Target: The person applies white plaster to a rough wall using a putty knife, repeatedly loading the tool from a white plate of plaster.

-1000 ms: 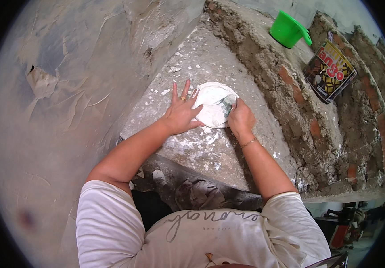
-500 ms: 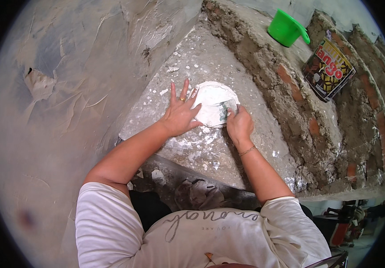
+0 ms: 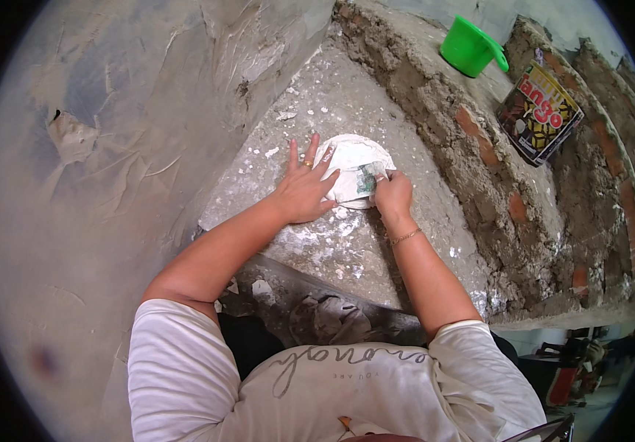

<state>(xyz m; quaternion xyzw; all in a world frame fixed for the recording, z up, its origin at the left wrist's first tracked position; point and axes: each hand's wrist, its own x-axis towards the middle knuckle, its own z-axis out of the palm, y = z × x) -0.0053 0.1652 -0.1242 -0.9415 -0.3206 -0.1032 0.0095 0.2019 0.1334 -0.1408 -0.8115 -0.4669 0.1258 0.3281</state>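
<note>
On the speckled concrete slab in front of me lies a round white disc (image 3: 352,150), coated in what looks like white paste or powder. Across its lower right part lies a thin, flat, pale sheet with a green print (image 3: 358,186). My right hand (image 3: 394,196) pinches this sheet at its right end, thumb on top. My left hand (image 3: 301,189) rests at the disc's left edge, fingers spread, the fingertips touching the rim and part of the white surface. What the sheet is made of is too small to tell.
Rough cement steps with exposed brick (image 3: 472,122) rise on the right. A green plastic cup with a handle (image 3: 469,47) and a dark printed packet or tin (image 3: 539,112) stand on them. A bare plaster wall (image 3: 133,147) borders the left. White flakes lie around the disc.
The printed sheet has shifted, and more of its pale face shows across the lower part of the disc. My left hand has slid slightly right; my right hand has moved up slightly.
</note>
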